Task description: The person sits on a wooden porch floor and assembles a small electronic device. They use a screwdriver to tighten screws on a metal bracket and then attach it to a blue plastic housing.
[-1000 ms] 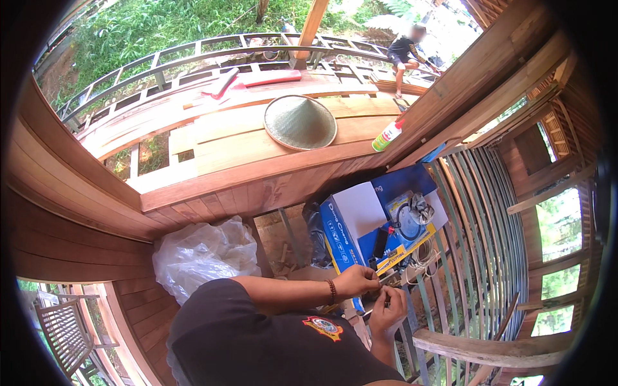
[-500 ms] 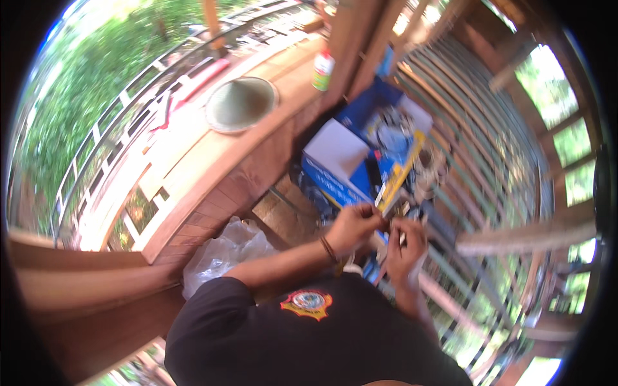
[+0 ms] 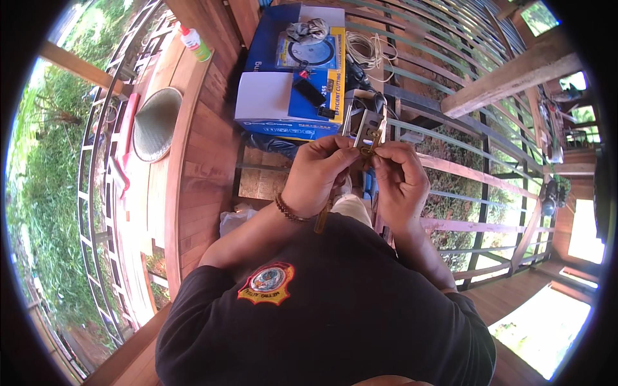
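Note:
In front of my chest, my left hand (image 3: 317,172) is closed in a pinch on a silver slotted metal plate (image 3: 368,123) that points away from me. Opposite it, my right hand (image 3: 402,180) pinches a small brass-coloured metal piece (image 3: 367,150) against the near end of the plate. My fingers cover part of both, so how they join is hidden. A yellowish strip (image 3: 322,219) hangs below my left hand; what it belongs to is not visible. Just beyond my hands stands a blue and white cardboard box (image 3: 283,125).
On the box lie a black device (image 3: 310,90), a packaged disc (image 3: 311,51) and a crumpled plastic bag (image 3: 308,30). Coiled pale cable (image 3: 370,55) is at its right. A woven conical hat (image 3: 156,125) and a bottle (image 3: 194,44) sit on the wooden ledge (image 3: 180,96). Floor slats (image 3: 470,167) have open gaps.
My view has turned, so the box now appears straight ahead and the hat farther left. Both hands remain together; the metal plate and brass-coloured piece show more clearly.

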Action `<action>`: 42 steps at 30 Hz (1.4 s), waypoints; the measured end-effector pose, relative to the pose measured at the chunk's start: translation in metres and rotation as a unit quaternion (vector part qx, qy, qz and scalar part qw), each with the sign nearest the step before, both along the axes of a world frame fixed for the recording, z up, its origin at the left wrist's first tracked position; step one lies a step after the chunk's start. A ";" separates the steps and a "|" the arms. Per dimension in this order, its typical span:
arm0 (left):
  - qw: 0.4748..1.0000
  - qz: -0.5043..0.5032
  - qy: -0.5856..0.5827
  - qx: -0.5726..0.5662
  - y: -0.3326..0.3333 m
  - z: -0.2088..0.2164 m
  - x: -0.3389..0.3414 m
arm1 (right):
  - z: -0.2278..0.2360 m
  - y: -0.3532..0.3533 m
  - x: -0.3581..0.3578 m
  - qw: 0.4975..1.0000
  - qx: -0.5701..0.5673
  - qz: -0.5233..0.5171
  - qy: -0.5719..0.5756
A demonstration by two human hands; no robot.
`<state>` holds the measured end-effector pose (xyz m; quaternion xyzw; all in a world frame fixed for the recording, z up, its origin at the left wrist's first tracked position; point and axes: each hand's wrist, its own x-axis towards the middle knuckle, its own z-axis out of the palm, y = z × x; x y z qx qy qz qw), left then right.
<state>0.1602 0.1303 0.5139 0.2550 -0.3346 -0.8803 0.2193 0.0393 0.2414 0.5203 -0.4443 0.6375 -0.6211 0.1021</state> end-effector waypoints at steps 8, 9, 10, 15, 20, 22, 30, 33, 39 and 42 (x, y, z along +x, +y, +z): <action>0.999 -0.035 0.016 -0.004 0.004 0.005 -0.015 | -0.002 0.009 -0.012 0.998 0.007 -0.045 0.038; 0.999 -0.033 0.018 -0.004 0.004 0.003 -0.017 | -0.002 0.010 -0.014 0.998 0.008 -0.050 0.044; 0.999 -0.031 0.021 -0.004 0.005 0.001 -0.018 | -0.001 0.011 -0.014 0.998 0.010 -0.053 0.035; 0.999 -0.029 0.027 -0.011 0.009 -0.005 -0.023 | -0.001 0.016 -0.016 0.998 0.014 -0.060 0.002; 0.999 -0.025 0.021 -0.016 0.013 -0.004 -0.025 | -0.003 0.020 -0.018 0.998 0.016 -0.056 -0.022; 0.999 -0.028 0.020 -0.024 0.013 -0.004 -0.026 | -0.004 0.021 -0.018 0.998 0.008 -0.052 -0.044; 0.998 -0.033 -0.008 -0.053 0.016 -0.003 -0.026 | -0.005 0.027 -0.024 0.999 0.034 -0.026 -0.023; 0.998 -0.039 0.002 -0.053 0.015 -0.004 -0.025 | -0.006 0.028 -0.026 0.998 0.023 -0.012 -0.063; 0.998 -0.031 0.011 -0.060 0.015 -0.006 -0.024 | -0.003 0.028 -0.029 0.999 0.033 -0.005 -0.014; 0.996 -0.021 0.004 -0.086 0.016 -0.002 -0.023 | 0.008 0.028 -0.029 0.990 0.044 -0.019 0.136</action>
